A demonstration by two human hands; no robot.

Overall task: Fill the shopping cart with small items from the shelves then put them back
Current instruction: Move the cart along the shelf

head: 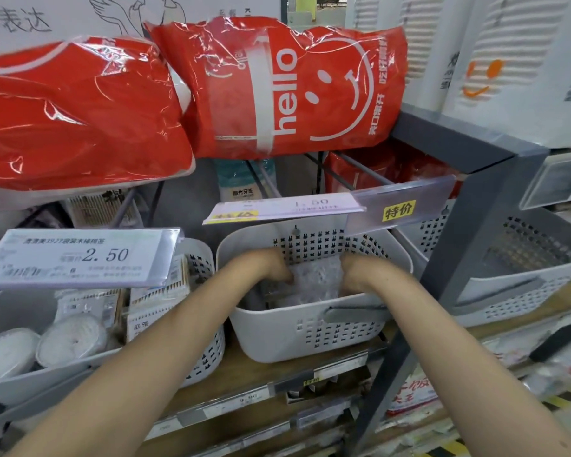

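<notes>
1. Item: clear plastic packet, crinkly, contents blurred. It is located inside the white basket on the wooden shelf, centre of view.
2. Handling (est.): light, soft, film likely slippery; easily crushed or torn if squeezed hard. Best taken at both side edges and lifted straight up.
3. Left hand: dipped into basket, touching packet's left edge. Fingers are hidden behind the packet, so grip cannot be told.
4. Right hand: dipped in at the packet's right edge; fingers also hidden, so clamped or loose cannot be told.
5. Obstructions: price tag w/ "1.50" and clear tag holder w/ yellow sticker overhang the basket's rear; lift path is narrowed. Red "hello" bags sag from the rack above.
6. Adjacent: grey bin to the left w/ round tubs and stick packs, tagged "2.50"; another white basket to the right past the grey post.
7. Cart: not in view.
</notes>
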